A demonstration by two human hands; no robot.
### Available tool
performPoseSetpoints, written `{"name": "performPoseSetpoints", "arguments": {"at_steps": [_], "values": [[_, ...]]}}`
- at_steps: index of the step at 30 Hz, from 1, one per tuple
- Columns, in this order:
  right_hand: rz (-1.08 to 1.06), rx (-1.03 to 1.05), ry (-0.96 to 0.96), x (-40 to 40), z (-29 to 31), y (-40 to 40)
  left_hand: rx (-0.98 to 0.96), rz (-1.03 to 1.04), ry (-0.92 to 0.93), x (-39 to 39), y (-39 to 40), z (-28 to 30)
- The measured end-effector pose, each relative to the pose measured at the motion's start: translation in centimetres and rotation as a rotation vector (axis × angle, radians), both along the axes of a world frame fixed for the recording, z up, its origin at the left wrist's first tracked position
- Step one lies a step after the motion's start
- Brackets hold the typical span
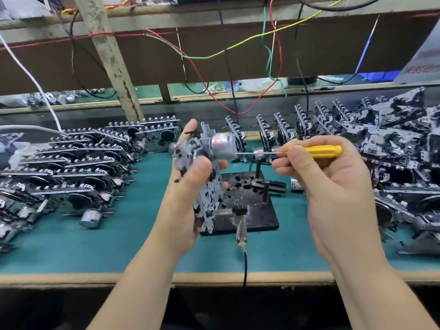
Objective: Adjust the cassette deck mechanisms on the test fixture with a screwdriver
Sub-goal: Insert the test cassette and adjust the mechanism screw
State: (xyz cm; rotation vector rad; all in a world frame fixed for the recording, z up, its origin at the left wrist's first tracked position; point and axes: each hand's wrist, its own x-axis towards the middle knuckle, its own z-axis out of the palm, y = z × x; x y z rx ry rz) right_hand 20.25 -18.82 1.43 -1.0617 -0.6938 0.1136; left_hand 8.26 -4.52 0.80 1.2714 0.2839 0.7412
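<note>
Hands first: left hand (190,184) is wrapped around a cassette deck mechanism (204,177), thumb pressed on its face, fingers behind, holding it on edge in the air above the test fixture (247,206). Right hand (333,186) pinches the yellow-handled screwdriver (309,151) between thumb and fingertips, shaft level, tip at the end cap of the silver motor (222,145) on the held mechanism; can't tell if the tip is seated in a hole or just touching. Step in hand looks like a trim adjustment through the motor's back, done off the fixture rather than on it. Next move calls for keeping the shaft in line with the motor axis, left hand steady, small twists only. Room: fixture is a dark plate with upright posts, just below the held unit, with a metal clip and black cable at its near edge. Left of the fixture, rows of stacked mechanisms (78,167); right of it, a loose heap (400,144) close to the right wrist, so little elbow room there. Bare green table (119,244) only on the near side of the fixture.
</note>
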Motion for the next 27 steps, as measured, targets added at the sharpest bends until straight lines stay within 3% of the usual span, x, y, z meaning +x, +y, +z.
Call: {"name": "performPoseSetpoints", "arguments": {"at_steps": [4, 11, 20, 27], "values": [[0.018, -0.01, 0.062, 0.6, 0.1, -0.2, 0.106, -0.015, 0.051, 0.0, -0.4, -1.2], [0.018, -0.037, -0.108, 0.5, 0.1, -0.6, -0.163, -0.065, -0.071, -0.2, -0.8, -1.0], [0.076, -0.068, -0.157, 0.8, -0.2, -0.7, -0.124, -0.125, -0.052, -0.7, -0.7, -1.3], [-0.016, -0.148, -0.203, 0.8, -0.2, -0.8, -0.117, -0.109, -0.068, -0.7, -0.8, -1.1]]}}
